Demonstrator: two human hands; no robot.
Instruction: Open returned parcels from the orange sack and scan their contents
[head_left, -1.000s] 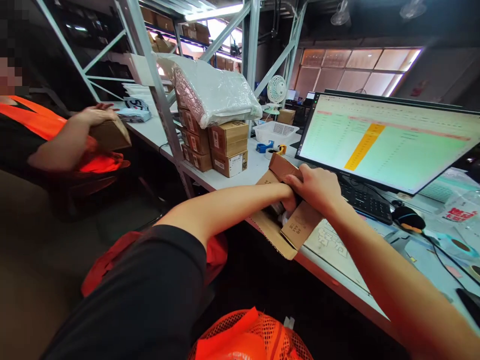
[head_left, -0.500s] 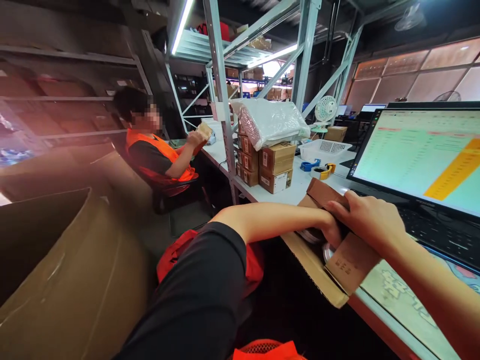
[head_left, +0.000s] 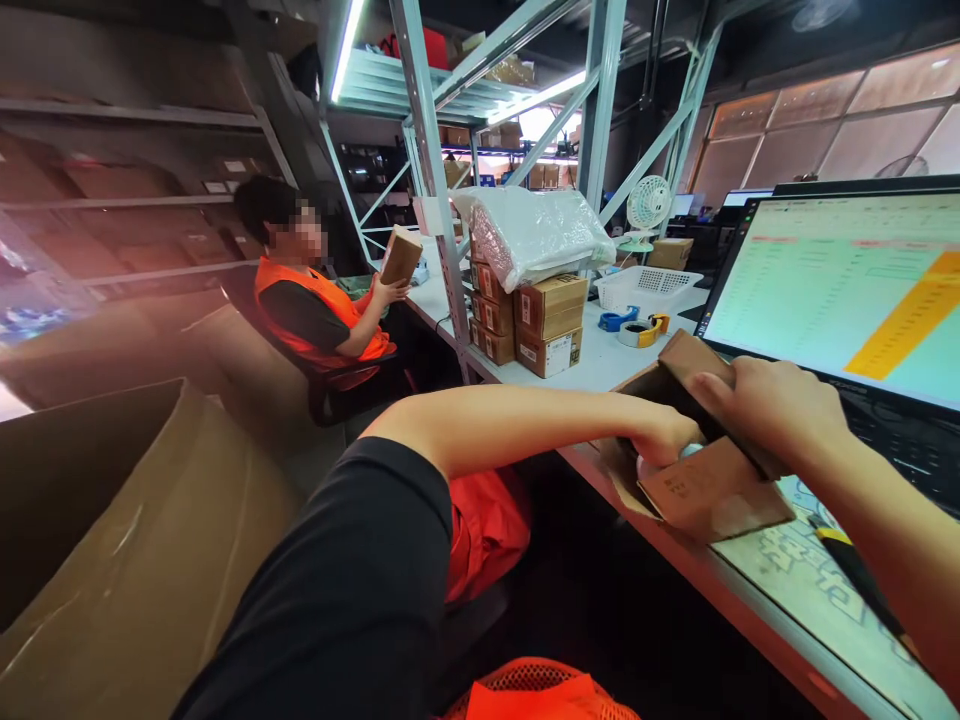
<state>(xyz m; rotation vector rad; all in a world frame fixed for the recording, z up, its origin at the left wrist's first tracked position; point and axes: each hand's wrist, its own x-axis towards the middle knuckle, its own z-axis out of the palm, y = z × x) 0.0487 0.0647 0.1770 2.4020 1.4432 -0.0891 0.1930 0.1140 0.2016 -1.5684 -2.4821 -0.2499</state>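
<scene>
An open brown cardboard box (head_left: 694, 495) lies tilted at the table's front edge, its flaps spread. My right hand (head_left: 787, 405) is closed over the box's far side wall, thumb on the near face and fingers behind it. Into the opening reaches my left hand (head_left: 664, 432), its fingers curled downward and mostly hidden by the front flap. Something whitish shows by those fingers; what it is I cannot make out.
A monitor (head_left: 847, 290) and a keyboard (head_left: 900, 450) stand at the right. Behind the box are tape dispensers (head_left: 641, 330), a white basket (head_left: 645, 288) and stacked small cartons (head_left: 551, 325). A co-worker (head_left: 315, 300) sits at the left, beyond a large carton (head_left: 217, 530).
The cardboard box has shifted right and turned, with both my hands moving along with it. My left hand sits higher in the opening. The co-worker has raised and tilted a small box.
</scene>
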